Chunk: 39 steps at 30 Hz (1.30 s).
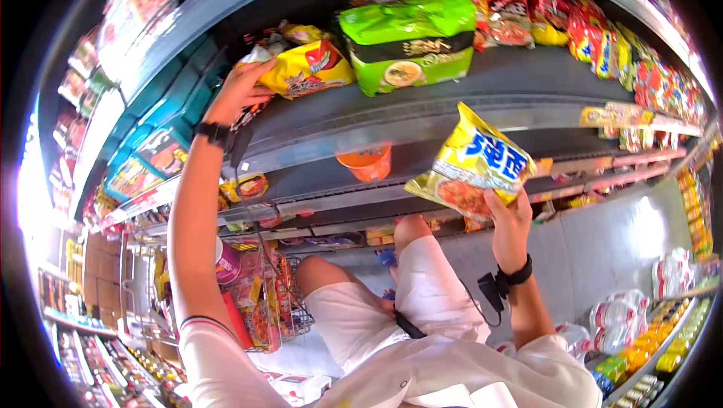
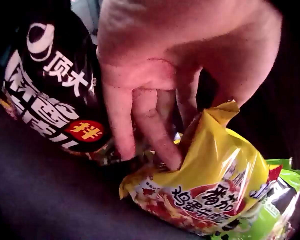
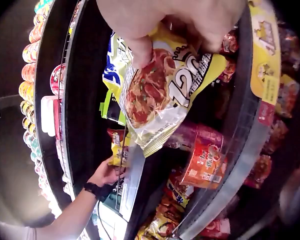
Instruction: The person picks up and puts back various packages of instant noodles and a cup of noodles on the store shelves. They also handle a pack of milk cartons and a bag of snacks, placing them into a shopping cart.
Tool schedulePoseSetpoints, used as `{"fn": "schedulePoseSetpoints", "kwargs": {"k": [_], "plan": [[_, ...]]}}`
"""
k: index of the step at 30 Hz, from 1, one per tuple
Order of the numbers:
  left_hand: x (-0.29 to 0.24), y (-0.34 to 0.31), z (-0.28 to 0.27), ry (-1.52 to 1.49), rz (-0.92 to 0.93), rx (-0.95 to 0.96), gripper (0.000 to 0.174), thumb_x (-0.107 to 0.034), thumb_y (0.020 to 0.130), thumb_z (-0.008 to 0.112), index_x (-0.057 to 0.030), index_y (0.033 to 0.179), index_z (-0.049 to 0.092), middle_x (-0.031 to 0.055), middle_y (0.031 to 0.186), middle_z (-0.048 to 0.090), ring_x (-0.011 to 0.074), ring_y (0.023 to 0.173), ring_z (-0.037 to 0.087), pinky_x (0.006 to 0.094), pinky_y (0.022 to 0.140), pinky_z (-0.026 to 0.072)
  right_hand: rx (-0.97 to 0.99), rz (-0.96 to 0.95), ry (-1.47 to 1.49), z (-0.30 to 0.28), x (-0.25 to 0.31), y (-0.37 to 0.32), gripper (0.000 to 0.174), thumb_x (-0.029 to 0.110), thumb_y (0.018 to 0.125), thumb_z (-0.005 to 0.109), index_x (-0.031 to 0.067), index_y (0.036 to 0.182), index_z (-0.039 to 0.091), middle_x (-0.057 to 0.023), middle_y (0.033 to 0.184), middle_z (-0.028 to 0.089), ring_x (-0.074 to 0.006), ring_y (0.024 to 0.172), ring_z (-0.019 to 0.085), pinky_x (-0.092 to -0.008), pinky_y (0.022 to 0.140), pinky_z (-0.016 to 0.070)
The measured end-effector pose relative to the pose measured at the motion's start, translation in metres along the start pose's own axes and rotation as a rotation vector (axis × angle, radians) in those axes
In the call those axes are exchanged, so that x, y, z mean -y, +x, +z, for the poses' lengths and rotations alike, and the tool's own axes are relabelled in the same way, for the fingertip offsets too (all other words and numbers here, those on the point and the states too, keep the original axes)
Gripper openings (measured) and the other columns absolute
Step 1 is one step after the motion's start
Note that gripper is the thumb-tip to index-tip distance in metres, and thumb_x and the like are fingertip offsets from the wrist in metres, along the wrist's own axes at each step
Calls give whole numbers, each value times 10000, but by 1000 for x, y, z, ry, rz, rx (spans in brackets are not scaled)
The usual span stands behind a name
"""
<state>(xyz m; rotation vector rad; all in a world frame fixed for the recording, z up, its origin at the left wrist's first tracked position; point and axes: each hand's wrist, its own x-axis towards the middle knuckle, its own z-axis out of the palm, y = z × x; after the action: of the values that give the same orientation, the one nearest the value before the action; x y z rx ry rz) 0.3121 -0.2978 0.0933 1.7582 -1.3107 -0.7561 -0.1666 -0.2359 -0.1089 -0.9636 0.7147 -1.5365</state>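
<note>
The left hand (image 1: 245, 93) is at the upper shelf, its fingers bent around the end of a yellow noodle packet (image 1: 312, 69). In the left wrist view the fingers of the left hand (image 2: 150, 75) press the near side of that yellow packet (image 2: 225, 170), with a black packet (image 2: 55, 95) beside them. In front of the shelves the right hand (image 1: 512, 231) holds up a yellow and white noodle packet (image 1: 482, 159), pinched at its lower edge. The right wrist view shows the thumb of the right hand (image 3: 175, 20) across the picture side of this packet (image 3: 152, 92).
A large green noodle pack (image 1: 410, 43) stands right of the left hand's packet. An orange tub (image 1: 367, 161) sits one shelf lower. Red packets (image 1: 508, 16) line the upper shelf's right part. Below, by the person's knees, is a wire basket (image 1: 297, 314) with packets. Bottles (image 1: 648, 344) stand lower right.
</note>
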Motion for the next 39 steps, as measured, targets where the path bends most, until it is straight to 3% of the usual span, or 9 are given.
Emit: {"fn": "schedulePoseSetpoints", "kwargs": {"k": [4,11,16,20,23,27,31,35,39], "plan": [[-12,38,-6,83,-103,-70,772,-710,804,685,-122,1301,624,108,1246,665,252,1106,654,372,972,481,-7,48,-3,-10,-5,-1,331,9,925,714,9,1241,612,-32,1171,685,-89,1037,629,-242,913,487],[36,136,23,48,11,-559,602,-425,858,747,49,1208,623,190,1123,711,336,861,735,413,625,584,-50,40,-35,-20,-15,-2,326,44,922,734,21,1226,620,-28,1173,693,-90,1036,631,-243,910,485],[33,147,40,343,97,-772,599,-447,920,683,53,1184,486,284,1107,657,414,1068,661,490,928,511,-83,62,-59,-23,-16,-5,338,41,922,732,20,1237,611,-32,1182,685,-98,1050,628,-243,913,482],[16,116,63,-26,167,-600,582,-342,933,635,38,1336,457,183,1301,555,316,1225,539,404,1030,429,-84,67,-113,-29,-22,-8,383,53,937,717,17,1291,576,-45,1228,665,-127,1097,626,-273,937,491],[17,104,47,-517,370,-135,604,-257,941,609,-11,1443,380,145,1337,532,317,1240,525,427,1050,420,-76,43,-154,-33,-24,-6,396,59,946,707,16,1312,562,-46,1250,656,-137,1120,622,-275,949,487],[21,89,44,431,638,-285,924,-262,854,765,-158,1588,214,199,1526,397,336,1417,385,492,1174,283,-107,56,-131,-23,-18,-6,367,55,937,723,20,1269,569,-33,1216,663,-110,1091,616,-255,944,468],[0,64,54,964,706,-445,892,-411,761,856,-215,1519,428,233,1620,209,431,1480,234,519,1214,212,-118,68,-133,-23,-20,-5,366,51,925,738,24,1251,573,-31,1207,668,-97,1080,613,-249,943,459],[-20,82,46,881,433,-150,908,-689,760,724,-186,1480,495,168,1567,409,337,1462,360,537,1199,243,-91,14,-187,-21,-19,-9,374,36,922,732,25,1263,576,-34,1211,670,-107,1081,620,-262,947,470],[-41,93,49,1016,392,-319,797,-670,843,658,-157,1440,537,178,1398,592,339,1284,567,415,1049,468,-74,23,-235,-25,-20,-9,417,30,919,727,28,1300,559,-44,1238,654,-133,1125,617,-289,973,483]]}}
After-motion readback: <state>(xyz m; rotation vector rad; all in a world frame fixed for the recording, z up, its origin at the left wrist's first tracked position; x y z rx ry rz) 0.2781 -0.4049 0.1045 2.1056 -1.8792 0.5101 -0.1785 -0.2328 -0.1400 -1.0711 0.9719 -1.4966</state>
